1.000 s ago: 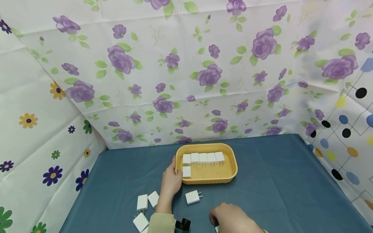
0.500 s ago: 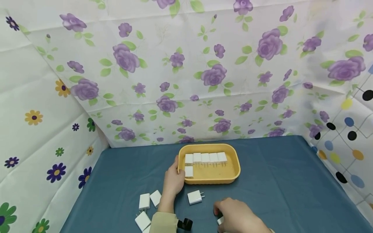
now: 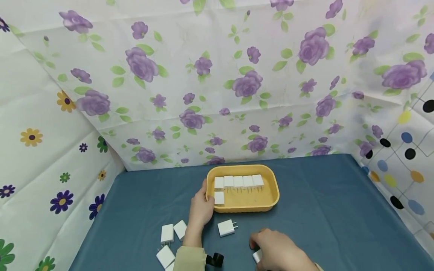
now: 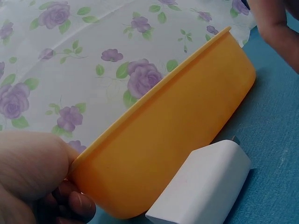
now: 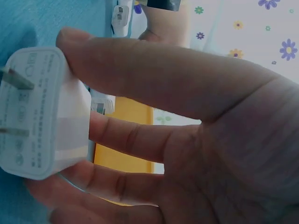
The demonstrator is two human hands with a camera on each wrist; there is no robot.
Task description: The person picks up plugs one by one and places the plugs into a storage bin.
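Note:
My left hand [image 3: 200, 209] grips the left rim of a yellow plastic tray [image 3: 245, 209], thumb on the inner side. In the left wrist view, fingers [image 4: 81, 204] curl beneath the tray's edge. Several white charger plugs [image 3: 238, 182] sit inside in a back row, prongs toward me, with one more charger plug [image 3: 219, 198] in front at the left. My right hand [image 3: 279, 250] is low over the cloth, pinching a white charger plug [image 3: 257, 256] between thumb and fingers. Its two prongs and printed face [image 5: 39, 112] show in the right wrist view.
One loose charger plug [image 3: 226, 228] lies just in front of the tray, prongs to the right. Several others, such as this charger plug [image 3: 167, 234], lie left of my left forearm. Blue cloth [image 3: 325, 210] covers the table, with a flowered curtain [image 3: 190, 94] behind.
My right hand has shifted slightly, and more of the white charger plug shows under it. My left hand stays on the tray rim. The head view has moved a little.

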